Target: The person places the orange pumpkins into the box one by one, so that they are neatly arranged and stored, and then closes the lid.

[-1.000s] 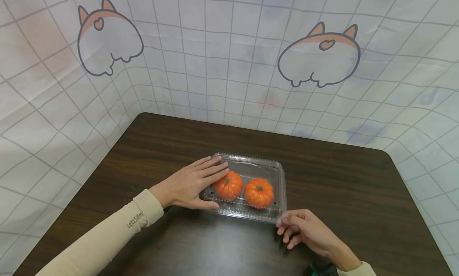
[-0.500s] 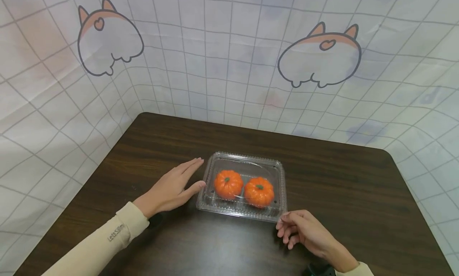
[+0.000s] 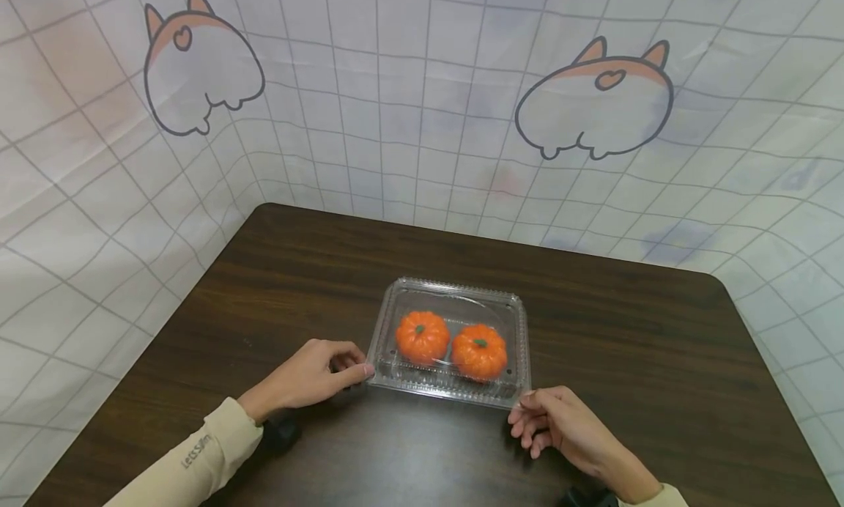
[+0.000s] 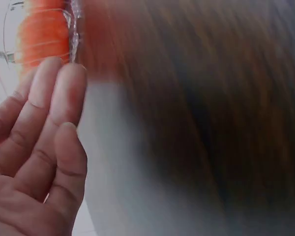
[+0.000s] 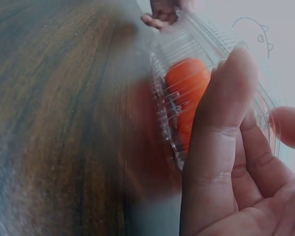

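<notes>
At the near middle of the dark wood-grain table (image 3: 633, 346) sits a clear plastic clamshell box (image 3: 455, 302), lid down, long axis running left to right across the person's front. Two orange pumpkins (image 3: 422, 337) lie inside, side by side along that axis, each ribbed with a small green stem nub.

Left hand (image 3: 306, 379): at the box's near-left corner, fingers curled, thumb tip against the corner flange. Whether it pinches the rim or only touches it cannot be told from the head view; the left wrist view is blurred, showing fingertips (image 4: 64, 88) close under the ridged edge.

Right hand (image 3: 560, 423): at the near-right corner, fingers loosely curled, one fingertip at the rim. The right wrist view shows a finger (image 5: 226, 108) laid up against the box's ribbed side wall, with another finger on the far side, so it seems to bracket the corner. A firm grip is not plain.

The box lies forward of both hands and between them, each hand about equally near to its own corner.

Materials: thin, glossy, transparent plastic with crimped ridges along the rim; likely flexible and light. The pumpkins look smooth and matte.

Behind: a white grid-pattern backdrop (image 3: 422, 89) with cartoon animal prints.
</notes>
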Demonstrator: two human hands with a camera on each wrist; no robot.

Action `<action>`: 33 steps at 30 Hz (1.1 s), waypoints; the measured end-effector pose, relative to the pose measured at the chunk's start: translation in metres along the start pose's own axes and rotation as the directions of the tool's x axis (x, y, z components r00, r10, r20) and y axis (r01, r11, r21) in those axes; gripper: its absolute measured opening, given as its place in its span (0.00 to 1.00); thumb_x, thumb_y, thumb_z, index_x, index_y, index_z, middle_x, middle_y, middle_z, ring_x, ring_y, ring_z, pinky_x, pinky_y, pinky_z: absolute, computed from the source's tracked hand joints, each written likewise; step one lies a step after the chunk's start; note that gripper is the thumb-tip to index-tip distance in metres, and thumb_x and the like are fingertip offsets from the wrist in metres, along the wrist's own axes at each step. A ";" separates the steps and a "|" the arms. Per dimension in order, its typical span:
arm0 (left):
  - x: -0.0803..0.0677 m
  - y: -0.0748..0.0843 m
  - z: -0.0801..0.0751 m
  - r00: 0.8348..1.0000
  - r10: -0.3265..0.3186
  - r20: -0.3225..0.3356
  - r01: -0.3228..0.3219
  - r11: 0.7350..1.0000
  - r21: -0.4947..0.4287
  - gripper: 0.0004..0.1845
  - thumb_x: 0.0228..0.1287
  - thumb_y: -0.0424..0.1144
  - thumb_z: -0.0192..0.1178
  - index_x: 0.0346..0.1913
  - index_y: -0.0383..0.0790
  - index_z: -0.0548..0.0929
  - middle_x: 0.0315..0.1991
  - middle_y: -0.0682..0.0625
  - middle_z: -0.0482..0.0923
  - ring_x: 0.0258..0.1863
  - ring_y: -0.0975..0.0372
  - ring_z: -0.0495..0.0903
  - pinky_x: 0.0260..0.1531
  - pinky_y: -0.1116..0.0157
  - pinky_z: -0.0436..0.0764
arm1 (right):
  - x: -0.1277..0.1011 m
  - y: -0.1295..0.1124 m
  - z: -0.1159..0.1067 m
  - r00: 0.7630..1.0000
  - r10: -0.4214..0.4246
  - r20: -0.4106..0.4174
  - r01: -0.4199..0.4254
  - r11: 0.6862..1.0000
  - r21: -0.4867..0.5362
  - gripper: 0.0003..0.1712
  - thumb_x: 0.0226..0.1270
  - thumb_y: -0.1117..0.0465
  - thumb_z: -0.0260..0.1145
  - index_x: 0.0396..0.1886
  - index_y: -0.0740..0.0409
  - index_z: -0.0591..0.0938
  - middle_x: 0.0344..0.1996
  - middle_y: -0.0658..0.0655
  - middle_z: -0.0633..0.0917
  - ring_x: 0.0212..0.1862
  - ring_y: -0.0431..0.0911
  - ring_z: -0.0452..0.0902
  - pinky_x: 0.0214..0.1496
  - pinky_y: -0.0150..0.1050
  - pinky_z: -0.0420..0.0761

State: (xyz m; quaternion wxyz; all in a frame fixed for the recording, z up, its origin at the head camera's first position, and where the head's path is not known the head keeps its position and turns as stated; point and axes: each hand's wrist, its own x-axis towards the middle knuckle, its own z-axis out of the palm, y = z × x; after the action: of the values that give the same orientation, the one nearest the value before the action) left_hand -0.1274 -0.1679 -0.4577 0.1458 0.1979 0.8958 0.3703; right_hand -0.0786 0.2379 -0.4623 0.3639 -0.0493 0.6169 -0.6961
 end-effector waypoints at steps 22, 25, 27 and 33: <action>0.006 0.000 0.025 0.969 -0.093 0.228 0.215 0.771 -0.600 0.19 0.73 0.39 0.47 0.32 0.27 0.81 0.20 0.52 0.80 0.19 0.63 0.80 0.20 0.71 0.73 | 0.001 0.002 0.002 0.998 -0.063 0.010 0.063 0.997 0.035 0.20 0.76 0.58 0.48 0.30 0.54 0.84 0.24 0.45 0.86 0.25 0.36 0.81 0.27 0.28 0.82; 0.006 -0.001 0.026 0.969 -0.090 0.229 0.214 0.767 -0.605 0.19 0.73 0.39 0.48 0.32 0.27 0.81 0.20 0.52 0.80 0.20 0.63 0.80 0.21 0.71 0.74 | 0.001 0.003 0.003 0.996 -0.084 0.016 0.084 0.996 0.044 0.20 0.76 0.60 0.47 0.29 0.55 0.84 0.24 0.45 0.86 0.25 0.36 0.81 0.26 0.28 0.82; 0.005 -0.002 0.027 0.969 -0.080 0.232 0.209 0.766 -0.609 0.19 0.73 0.39 0.48 0.32 0.27 0.81 0.21 0.52 0.80 0.20 0.63 0.80 0.21 0.71 0.74 | 0.002 0.005 0.003 0.995 -0.097 0.019 0.096 0.994 0.048 0.20 0.76 0.60 0.47 0.29 0.55 0.84 0.24 0.45 0.86 0.24 0.35 0.81 0.26 0.27 0.81; 0.005 -0.003 0.028 0.970 -0.061 0.234 0.196 0.763 -0.615 0.20 0.73 0.40 0.48 0.33 0.25 0.81 0.21 0.53 0.81 0.21 0.63 0.80 0.21 0.70 0.75 | 0.003 0.007 0.002 0.997 -0.073 -0.025 0.073 0.997 0.016 0.20 0.75 0.58 0.49 0.28 0.53 0.84 0.23 0.44 0.85 0.24 0.34 0.79 0.25 0.27 0.79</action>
State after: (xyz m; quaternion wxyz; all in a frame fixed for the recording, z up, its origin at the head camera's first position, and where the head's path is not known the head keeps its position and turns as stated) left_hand -0.1211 -0.1510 -0.4798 0.3185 0.1113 0.7104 0.6176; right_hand -0.0763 0.2349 -0.4689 0.3312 -0.0603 0.6131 -0.7147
